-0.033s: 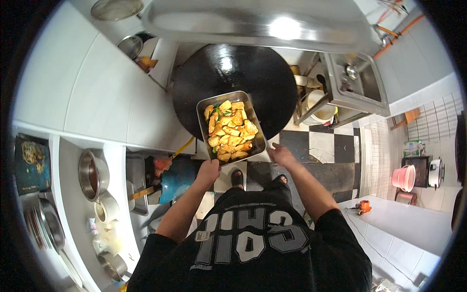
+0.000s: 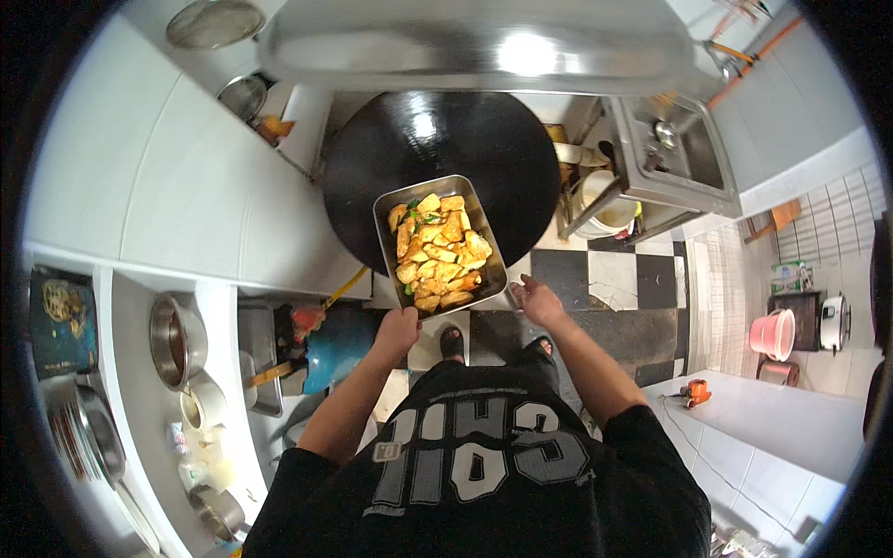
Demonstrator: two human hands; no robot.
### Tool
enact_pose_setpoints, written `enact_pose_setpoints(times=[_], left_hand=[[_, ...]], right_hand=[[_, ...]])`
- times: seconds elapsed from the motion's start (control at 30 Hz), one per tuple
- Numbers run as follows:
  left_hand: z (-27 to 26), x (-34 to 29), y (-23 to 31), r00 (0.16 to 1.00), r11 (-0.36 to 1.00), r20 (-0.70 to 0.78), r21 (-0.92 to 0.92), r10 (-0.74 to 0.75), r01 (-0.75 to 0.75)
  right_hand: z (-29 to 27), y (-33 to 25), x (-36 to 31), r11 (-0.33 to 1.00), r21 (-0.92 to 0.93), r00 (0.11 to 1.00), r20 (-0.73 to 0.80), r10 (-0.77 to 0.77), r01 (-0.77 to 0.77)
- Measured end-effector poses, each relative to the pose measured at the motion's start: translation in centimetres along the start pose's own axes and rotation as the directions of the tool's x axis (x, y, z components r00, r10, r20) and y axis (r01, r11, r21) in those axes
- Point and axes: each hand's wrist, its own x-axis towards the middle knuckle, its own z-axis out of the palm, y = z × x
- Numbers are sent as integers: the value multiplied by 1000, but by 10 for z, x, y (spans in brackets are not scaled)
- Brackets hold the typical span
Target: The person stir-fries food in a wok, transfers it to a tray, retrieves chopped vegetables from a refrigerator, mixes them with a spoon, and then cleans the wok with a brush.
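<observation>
A: Where is the tray (image 2: 438, 244) now?

B: Held out over the near edge of the big black wok (image 2: 437, 172), roughly level; it is full of golden fried pieces (image 2: 437, 251) with a few green bits at the far end.

A: And the hands?

B: The left hand (image 2: 397, 332) is clenched on the tray's near rim; the right hand (image 2: 534, 300) sits at the near right corner, fingers spread, touching the edge; whether it truly grips I cannot tell.

A: How would you carry on well?

B: Keep the tray flat so nothing slides off the far side; I'd judge a firmer hold at the right corner wise, since one hand bears most of the load; mind the blue gas cylinder (image 2: 331, 349) down by the feet, and the bucket (image 2: 601, 205) to the right.
</observation>
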Motion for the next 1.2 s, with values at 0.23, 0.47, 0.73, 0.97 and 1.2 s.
enact_pose_setpoints(times=[0.23, 0.47, 0.73, 0.97, 1.2], left_hand=[[42, 55, 140, 943, 869, 258, -392, -211, 302], [134, 117, 329, 933, 909, 83, -267, 351, -319], [205, 181, 520, 806, 882, 479, -459, 348, -108], [266, 268, 662, 605, 848, 600, -436, 523, -301], [267, 357, 838, 592, 957, 760, -140, 268, -254]], right_hand=[[-90, 52, -75, 501, 832, 966, 148, 211, -237], [-183, 207, -173, 389, 889, 839, -10, 545, -242], [-264, 328, -254, 184, 981, 647, -98, 756, -66], [-328, 441, -274, 164, 986, 453, -151, 879, 10], [-428, 536, -265, 81, 985, 378, -135, 916, 154]])
